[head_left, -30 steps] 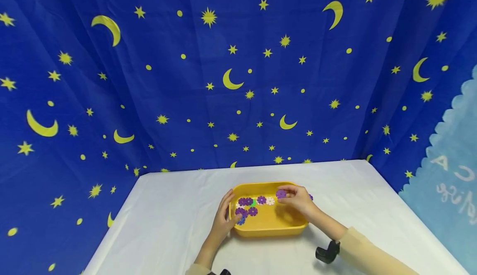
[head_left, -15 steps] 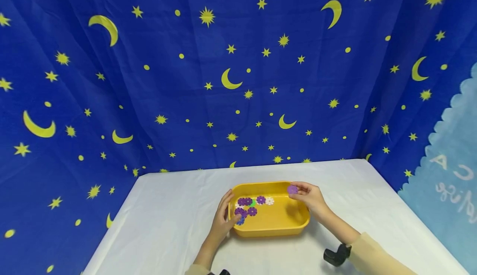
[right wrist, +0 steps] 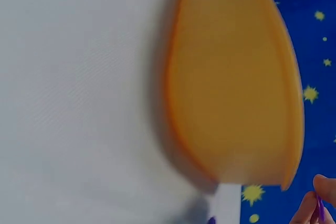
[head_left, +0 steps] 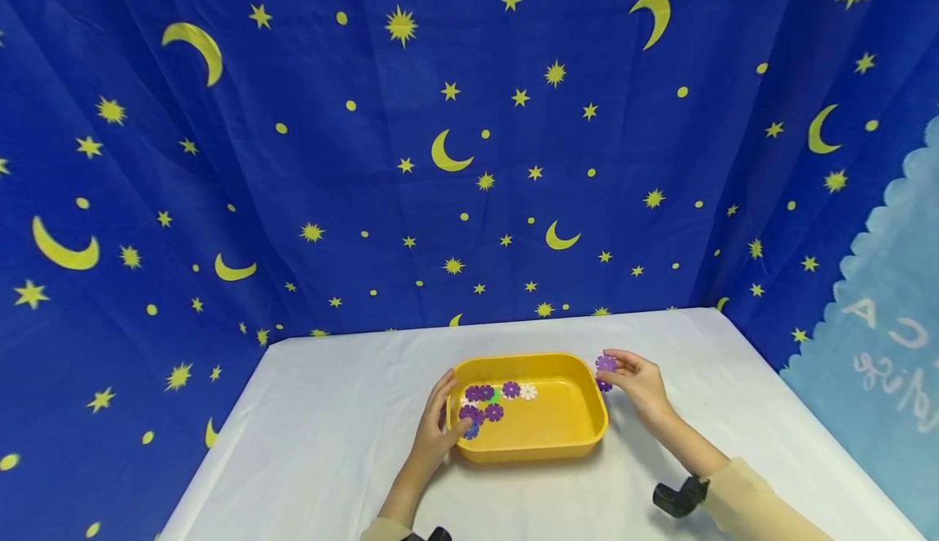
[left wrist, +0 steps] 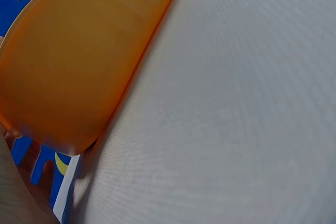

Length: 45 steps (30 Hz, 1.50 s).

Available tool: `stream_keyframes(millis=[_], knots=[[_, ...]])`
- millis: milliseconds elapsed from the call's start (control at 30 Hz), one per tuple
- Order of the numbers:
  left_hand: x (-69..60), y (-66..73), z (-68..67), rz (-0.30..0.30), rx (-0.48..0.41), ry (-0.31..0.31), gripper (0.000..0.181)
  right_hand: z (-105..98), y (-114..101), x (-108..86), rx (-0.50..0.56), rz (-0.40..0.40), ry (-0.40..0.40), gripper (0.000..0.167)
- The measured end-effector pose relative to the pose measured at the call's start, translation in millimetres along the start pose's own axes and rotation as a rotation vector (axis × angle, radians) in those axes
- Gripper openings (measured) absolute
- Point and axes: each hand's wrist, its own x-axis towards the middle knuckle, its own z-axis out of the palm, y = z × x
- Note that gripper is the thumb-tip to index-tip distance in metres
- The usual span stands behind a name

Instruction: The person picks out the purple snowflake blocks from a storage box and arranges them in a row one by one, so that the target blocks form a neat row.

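A yellow plastic tub (head_left: pixel 531 454) stands on the table in the head view. My left hand (head_left: pixel 434 431) grips its left end, thumb over the rim and fingers along the outside. Just beyond the tub's right end, my right hand (head_left: pixel 640 384) pinches a purple snowflake disc (head_left: pixel 606 363). Another purple snowflake disc (head_left: pixel 605 386) shows below it, beside the tub. Inside, toward the left, lie several purple discs (head_left: pixel 495 412), a white disc (head_left: pixel 528 392), a blue disc (head_left: pixel 471 431) and a green piece (head_left: pixel 495 395). The right wrist view shows the pinched disc (right wrist: pixel 321 208) edge-on.
A white cloth (head_left: pixel 323 443) covers the table around the tub. Behind and at the sides hangs a blue curtain (head_left: pixel 352 174) with yellow moons and stars. A light blue panel with white lettering (head_left: pixel 880 313) is at the right.
My right hand has carried the purple snowflake disc from above the tub rightward, past its right rim. The left hand has stayed on the tub's left end.
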Motion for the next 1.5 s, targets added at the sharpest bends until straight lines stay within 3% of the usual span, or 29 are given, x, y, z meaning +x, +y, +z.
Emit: stream_keyframes(millis=[367, 600, 733, 833, 1000, 1233, 1367, 1500], knots=[[-0.2, -1.0, -0.6, 0.022, 0.013, -0.002, 0.066, -11, 26, 3.1, -0.032, 0.038, 0.041, 0.054], [0.1, 1.4, -0.6, -0.008, -0.003, -0.002, 0.067, -15, 38, 7.5, -0.048, 0.047, 0.049, 0.053], [-0.1, 22.3, -2.5, -0.043, -0.013, -0.024, 0.066, -18, 43, 12.0, -0.058, 0.067, 0.062, 0.053], [0.5, 25.8, -3.1, -0.066, -0.017, -0.037, 0.067, -20, 47, 15.2, -0.083, 0.087, 0.071, 0.054], [0.5, 2.3, -0.9, -0.032, -0.023, -0.012, 0.069, -23, 53, 17.9, -0.134, 0.113, 0.074, 0.053], [-1.1, 0.5, 0.0, -0.029, -0.006, 0.000, 0.068, -23, 58, 21.7, -0.233, 0.124, 0.069, 0.051], [0.0, 6.3, -0.8, -0.038, -0.006, -0.012, 0.069, -22, 60, 25.7, -0.263, 0.116, 0.069, 0.050], [-0.9, 23.4, -2.6, -0.026, 0.003, -0.031, 0.069, -22, 62, 28.1, -0.302, 0.110, 0.088, 0.048]])
